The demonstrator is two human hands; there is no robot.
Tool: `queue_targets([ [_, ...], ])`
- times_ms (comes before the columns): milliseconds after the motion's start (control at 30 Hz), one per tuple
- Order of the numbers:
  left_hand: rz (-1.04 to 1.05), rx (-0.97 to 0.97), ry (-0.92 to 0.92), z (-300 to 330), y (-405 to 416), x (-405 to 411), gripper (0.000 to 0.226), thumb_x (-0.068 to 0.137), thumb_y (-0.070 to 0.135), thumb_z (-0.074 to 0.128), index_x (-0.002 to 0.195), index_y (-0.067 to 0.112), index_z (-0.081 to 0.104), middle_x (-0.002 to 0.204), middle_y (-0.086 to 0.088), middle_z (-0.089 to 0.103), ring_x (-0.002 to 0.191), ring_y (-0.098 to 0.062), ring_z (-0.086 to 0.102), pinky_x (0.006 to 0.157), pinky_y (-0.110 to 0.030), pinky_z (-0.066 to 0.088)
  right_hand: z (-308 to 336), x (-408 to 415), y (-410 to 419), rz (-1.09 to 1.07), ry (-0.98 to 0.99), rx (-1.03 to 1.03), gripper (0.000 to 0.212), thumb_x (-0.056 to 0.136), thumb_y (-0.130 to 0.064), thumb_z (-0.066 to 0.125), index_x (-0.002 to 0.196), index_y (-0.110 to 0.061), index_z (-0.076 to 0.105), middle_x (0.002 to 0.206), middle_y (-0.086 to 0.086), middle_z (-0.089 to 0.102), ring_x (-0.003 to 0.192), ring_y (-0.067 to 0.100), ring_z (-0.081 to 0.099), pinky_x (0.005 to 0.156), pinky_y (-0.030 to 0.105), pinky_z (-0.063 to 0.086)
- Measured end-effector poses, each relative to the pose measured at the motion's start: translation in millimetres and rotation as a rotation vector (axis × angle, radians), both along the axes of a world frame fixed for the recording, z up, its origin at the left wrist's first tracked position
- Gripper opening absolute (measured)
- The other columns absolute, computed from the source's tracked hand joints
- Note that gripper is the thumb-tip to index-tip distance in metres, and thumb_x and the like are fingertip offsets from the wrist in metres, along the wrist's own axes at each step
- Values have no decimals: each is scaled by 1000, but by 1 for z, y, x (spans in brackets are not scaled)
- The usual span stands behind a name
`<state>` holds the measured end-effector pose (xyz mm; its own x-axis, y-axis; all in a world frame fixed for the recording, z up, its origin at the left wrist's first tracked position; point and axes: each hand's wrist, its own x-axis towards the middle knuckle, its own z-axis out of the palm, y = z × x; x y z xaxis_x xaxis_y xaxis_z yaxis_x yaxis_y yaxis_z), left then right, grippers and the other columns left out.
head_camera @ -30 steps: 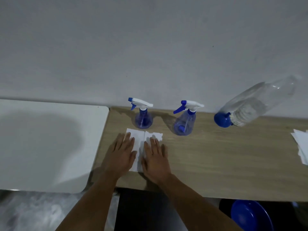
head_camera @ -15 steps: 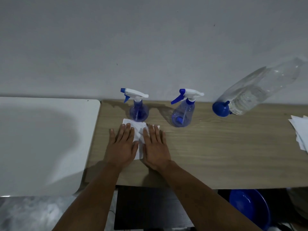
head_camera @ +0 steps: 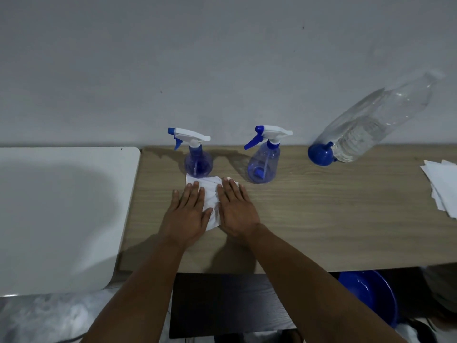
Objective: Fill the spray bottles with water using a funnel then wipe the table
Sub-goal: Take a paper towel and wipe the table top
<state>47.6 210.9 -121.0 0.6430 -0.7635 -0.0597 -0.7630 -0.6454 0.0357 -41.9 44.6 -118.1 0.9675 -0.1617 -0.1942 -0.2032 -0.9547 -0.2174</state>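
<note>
Two blue spray bottles stand at the back of the wooden table (head_camera: 321, 219), the left spray bottle (head_camera: 197, 164) and the right spray bottle (head_camera: 263, 164), both with white trigger heads on. A white paper towel (head_camera: 210, 191) lies just in front of the left one. My left hand (head_camera: 188, 214) and my right hand (head_camera: 236, 209) press flat on the towel side by side, and it bunches up between them. A large clear water bottle (head_camera: 371, 129), partly filled, stands at the back right. A blue funnel-like piece (head_camera: 320, 154) lies at its base.
A white tabletop (head_camera: 61, 206) adjoins the wooden table on the left. A pile of white paper sheets (head_camera: 442, 186) sits at the right edge. Below the table's front edge is a blue basin (head_camera: 371, 295). A wet patch darkens the wood behind the left spray bottle.
Both hands have slid the towel away from me, up to the left spray bottle's base. The towel has crumpled between them. The view has tilted down slightly.
</note>
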Motion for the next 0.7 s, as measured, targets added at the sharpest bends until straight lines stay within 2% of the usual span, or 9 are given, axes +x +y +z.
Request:
queue_targets([
  [67,-27,2,-3,2,-9,-9,68,104,50,17,156,8,23,164,-14,16,153,-28,12,122,-52,17,1,-10,-8,-4,15,5,82,98,-50,2,167,-6,9,175,17,2,164,31,-2,132,50,4],
  [200,-56,-6,3,4,-31,-30,68,103,49,20,155,6,24,163,-17,18,153,-29,15,123,-50,18,1,-36,-28,-13,28,-8,72,110,-46,23,167,-7,4,175,15,-4,163,28,-6,132,44,-5],
  [333,-99,-11,5,6,-60,-51,69,102,51,19,154,5,29,162,-17,23,152,-28,20,123,-49,19,2,-67,-51,-66,21,-14,77,102,-48,11,167,-6,10,174,16,3,163,33,3,130,46,-5],
  [400,-117,-12,21,8,-77,-62,70,102,52,17,154,6,28,162,-16,22,152,-27,19,123,-48,17,4,-81,-65,-96,9,-7,85,97,-55,12,166,-5,15,173,17,6,163,35,6,129,48,-2],
  [500,-148,0,49,8,-106,-79,71,103,53,16,156,7,21,163,-15,17,153,-26,14,124,-47,17,7,-103,-92,-128,31,-7,92,93,-62,11,167,-7,7,173,15,-4,162,32,-4,131,48,-3],
  [567,-175,17,67,8,-125,-93,70,103,53,16,156,7,16,164,-14,10,153,-26,10,124,-46,16,4,-120,-111,-148,29,-27,84,102,-57,24,167,-8,6,174,15,-5,163,32,-6,131,47,-4],
  [633,-193,34,70,8,-145,-106,69,103,50,19,156,5,20,163,-16,15,153,-28,15,123,-46,19,1,-136,-129,-163,24,-37,82,105,-52,36,168,-8,9,175,15,1,163,31,-2,131,48,-3],
  [700,-210,55,68,7,-166,-117,68,103,48,22,155,3,24,162,-18,20,152,-30,19,123,-46,21,1,-151,-149,-164,25,-39,79,105,-50,38,167,-7,14,175,15,6,163,32,1,130,49,-2],
])
